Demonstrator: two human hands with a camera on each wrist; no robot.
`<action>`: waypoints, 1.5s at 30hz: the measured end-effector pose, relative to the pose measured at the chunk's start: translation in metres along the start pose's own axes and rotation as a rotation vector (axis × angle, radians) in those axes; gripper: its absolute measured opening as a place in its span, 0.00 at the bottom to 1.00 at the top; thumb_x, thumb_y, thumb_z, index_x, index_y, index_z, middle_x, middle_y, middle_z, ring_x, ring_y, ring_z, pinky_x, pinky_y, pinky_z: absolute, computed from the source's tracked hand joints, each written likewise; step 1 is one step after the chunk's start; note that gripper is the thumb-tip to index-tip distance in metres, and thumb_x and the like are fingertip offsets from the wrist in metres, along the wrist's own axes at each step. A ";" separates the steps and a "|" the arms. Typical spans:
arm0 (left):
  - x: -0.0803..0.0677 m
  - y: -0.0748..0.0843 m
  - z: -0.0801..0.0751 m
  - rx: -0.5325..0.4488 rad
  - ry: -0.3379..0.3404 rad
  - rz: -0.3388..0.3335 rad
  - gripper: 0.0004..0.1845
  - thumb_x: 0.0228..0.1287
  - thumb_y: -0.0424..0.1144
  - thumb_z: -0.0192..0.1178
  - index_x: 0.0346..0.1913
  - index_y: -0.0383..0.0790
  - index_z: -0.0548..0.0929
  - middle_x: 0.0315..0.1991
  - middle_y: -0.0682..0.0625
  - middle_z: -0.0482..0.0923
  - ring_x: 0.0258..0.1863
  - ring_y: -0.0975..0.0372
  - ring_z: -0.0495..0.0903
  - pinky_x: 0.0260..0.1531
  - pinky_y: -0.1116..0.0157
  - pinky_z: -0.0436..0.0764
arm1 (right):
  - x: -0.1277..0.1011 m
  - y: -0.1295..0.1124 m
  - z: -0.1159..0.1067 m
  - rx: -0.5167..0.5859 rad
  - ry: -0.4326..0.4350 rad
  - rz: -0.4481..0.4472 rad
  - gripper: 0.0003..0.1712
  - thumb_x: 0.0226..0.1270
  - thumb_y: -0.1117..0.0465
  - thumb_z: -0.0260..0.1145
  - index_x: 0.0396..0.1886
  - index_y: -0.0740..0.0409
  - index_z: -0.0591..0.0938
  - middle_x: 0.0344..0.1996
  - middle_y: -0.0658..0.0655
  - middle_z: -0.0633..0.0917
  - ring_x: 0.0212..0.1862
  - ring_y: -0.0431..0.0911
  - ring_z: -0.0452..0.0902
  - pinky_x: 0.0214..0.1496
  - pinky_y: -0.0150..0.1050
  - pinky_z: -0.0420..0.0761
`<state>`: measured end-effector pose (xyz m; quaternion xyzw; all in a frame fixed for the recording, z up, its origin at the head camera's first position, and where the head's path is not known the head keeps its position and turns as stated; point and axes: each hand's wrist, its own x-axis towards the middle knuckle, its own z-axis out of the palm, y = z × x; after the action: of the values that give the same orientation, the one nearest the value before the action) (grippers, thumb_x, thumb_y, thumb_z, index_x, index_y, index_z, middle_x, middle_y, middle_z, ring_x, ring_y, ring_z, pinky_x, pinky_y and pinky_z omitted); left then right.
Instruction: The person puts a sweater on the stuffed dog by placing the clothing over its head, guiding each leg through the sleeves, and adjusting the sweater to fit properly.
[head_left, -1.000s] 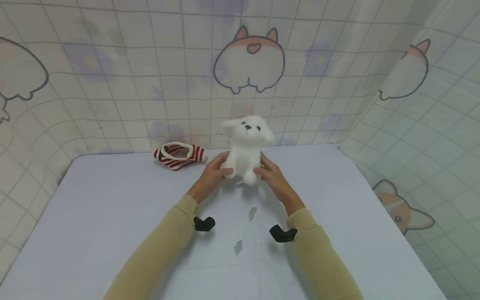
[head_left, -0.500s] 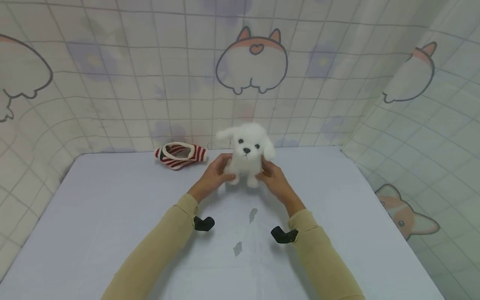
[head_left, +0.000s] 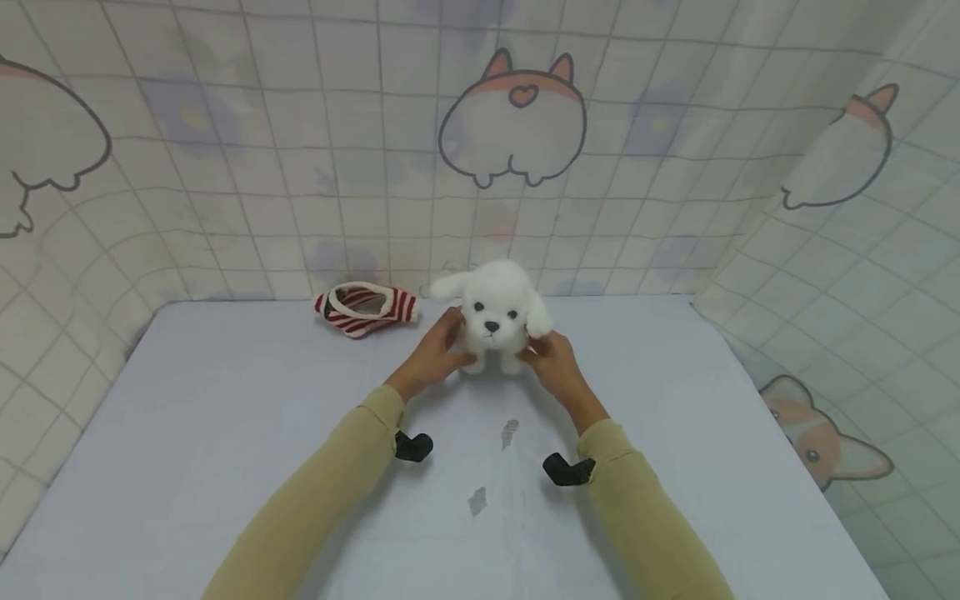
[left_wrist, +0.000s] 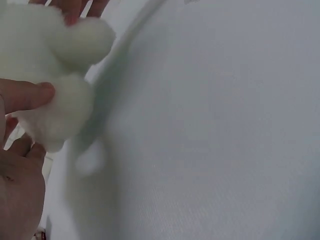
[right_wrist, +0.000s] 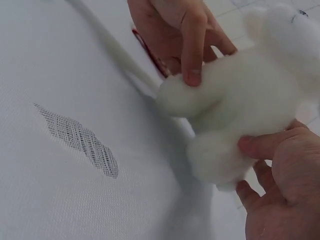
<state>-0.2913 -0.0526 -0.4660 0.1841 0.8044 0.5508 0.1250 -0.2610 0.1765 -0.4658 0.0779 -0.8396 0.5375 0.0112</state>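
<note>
Two hands: both hold one white plush dog (head_left: 495,317) between them, at the far middle of the bench (head_left: 225,433).
Plush dog: fluffy and white, with dark eyes and nose, facing the viewer; its front paws sit at or just above the bench top.
Left hand (head_left: 435,358): fingers (right_wrist: 192,45) curled round the dog's left side, thumb pressing a paw.
Right hand (head_left: 551,367): fingers curled round the dog's right side, thumb (right_wrist: 270,142) pressing the fur.
Sleeves: both forearms wear tan sleeves (head_left: 330,492), with a black mount at each wrist.
Striped garment (head_left: 363,307): small, red and white, lying just left of the dog near the far edge.
Bench: pale lavender cover with two small grey marks (head_left: 508,432) near the middle.
Backdrop: tiled curtain (head_left: 225,167) printed with cartoon corgis.
</note>
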 end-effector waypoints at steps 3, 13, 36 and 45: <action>-0.001 -0.004 0.000 0.059 0.001 -0.009 0.43 0.61 0.33 0.64 0.75 0.49 0.52 0.77 0.45 0.51 0.75 0.51 0.56 0.74 0.57 0.57 | 0.001 0.003 0.001 -0.041 -0.001 -0.010 0.27 0.60 0.72 0.64 0.62 0.61 0.75 0.63 0.61 0.77 0.69 0.56 0.68 0.72 0.49 0.66; 0.002 -0.012 -0.001 0.102 -0.001 0.054 0.34 0.63 0.32 0.63 0.69 0.45 0.59 0.76 0.44 0.54 0.74 0.51 0.59 0.72 0.59 0.62 | 0.004 0.010 0.001 -0.062 -0.050 0.036 0.30 0.63 0.70 0.64 0.65 0.60 0.71 0.68 0.61 0.71 0.71 0.56 0.64 0.71 0.48 0.67; -0.016 -0.016 -0.017 0.152 0.041 0.075 0.32 0.59 0.32 0.67 0.65 0.42 0.66 0.68 0.46 0.66 0.70 0.50 0.65 0.67 0.58 0.69 | -0.028 -0.004 -0.017 -0.146 0.039 -0.012 0.19 0.64 0.62 0.68 0.54 0.60 0.79 0.54 0.61 0.82 0.57 0.55 0.79 0.57 0.48 0.80; -0.032 -0.017 -0.034 0.236 0.071 0.093 0.32 0.61 0.35 0.66 0.66 0.40 0.67 0.67 0.44 0.68 0.67 0.50 0.68 0.66 0.56 0.70 | -0.044 -0.020 0.000 -0.119 -0.048 -0.049 0.17 0.65 0.60 0.67 0.52 0.59 0.81 0.47 0.59 0.86 0.51 0.50 0.82 0.50 0.38 0.82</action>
<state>-0.2793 -0.1004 -0.4700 0.2150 0.8582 0.4636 0.0484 -0.2147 0.1736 -0.4520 0.1104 -0.8679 0.4842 0.0090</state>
